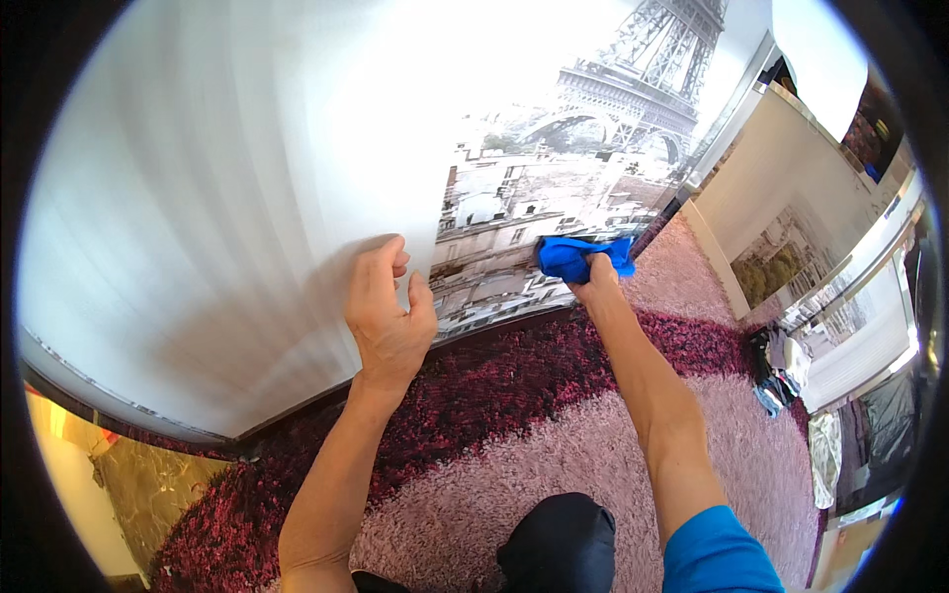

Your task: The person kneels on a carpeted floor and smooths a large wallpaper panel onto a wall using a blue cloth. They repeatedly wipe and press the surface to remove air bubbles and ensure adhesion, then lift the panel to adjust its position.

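In the head view my right hand (595, 280) grips a blue cloth (567, 257), which lies against the lower part of a panel printed with a grey city scene (511, 222) and a lattice iron tower. My left hand (391, 307) is raised before the plain white side (222, 222) of the furniture, near the corner where the print begins. Its fingers are loosely curled, the thumb stands apart, and nothing shows in it. Whether it touches the surface cannot be told.
A shaggy pink rug (504, 497) with a dark purple band (474, 400) covers the floor. My dark-clad knee (560, 545) is below. At the right are a pile of clothes (778, 367) and a beige panel (793, 178). Marbled flooring (152, 482) shows at the lower left.
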